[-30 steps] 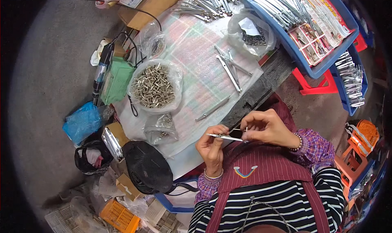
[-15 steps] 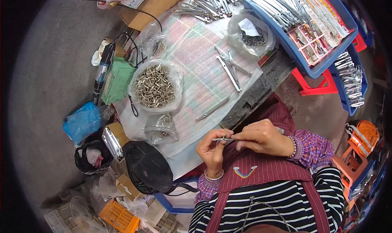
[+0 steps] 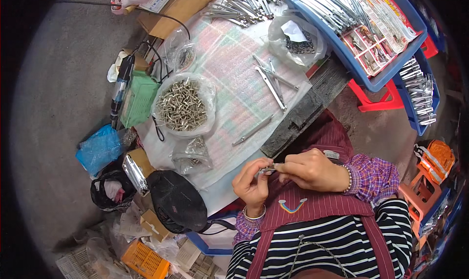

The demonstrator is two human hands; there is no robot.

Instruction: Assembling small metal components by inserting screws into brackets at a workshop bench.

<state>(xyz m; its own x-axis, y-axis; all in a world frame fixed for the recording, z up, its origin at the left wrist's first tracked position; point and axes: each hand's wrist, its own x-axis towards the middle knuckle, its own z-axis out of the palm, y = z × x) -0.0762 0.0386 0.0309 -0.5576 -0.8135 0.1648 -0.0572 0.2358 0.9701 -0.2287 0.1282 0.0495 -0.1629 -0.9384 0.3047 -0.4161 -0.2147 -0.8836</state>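
Note:
Close to my apron, my left hand [image 3: 252, 185] pinches a small silver metal part [image 3: 266, 170] between thumb and fingers. My right hand [image 3: 313, 171] meets it from the other side, its thumb and fingertips closed at the part's right end. Fingers cover most of the piece, so its full shape does not show. Just beyond my hands, one slim silver metal bar [image 3: 252, 130] lies on the padded sheet [image 3: 222, 95]. Farther back rest a few more metal bars [image 3: 271, 87], partly crossing one another.
Short metal pins fill a plastic bag [image 3: 181, 105], with a smaller bag [image 3: 192, 156] below it. Dark small parts sit in another bag [image 3: 299, 43]. A blue tray [image 3: 373, 86] of metal bars stands far right. An electric screwdriver [image 3: 120, 90] and black cap [image 3: 177, 200] lie left.
Both hands stay together at nearly the same spot. The metal part has turned and now shows less between my fingers. The view has shifted slightly.

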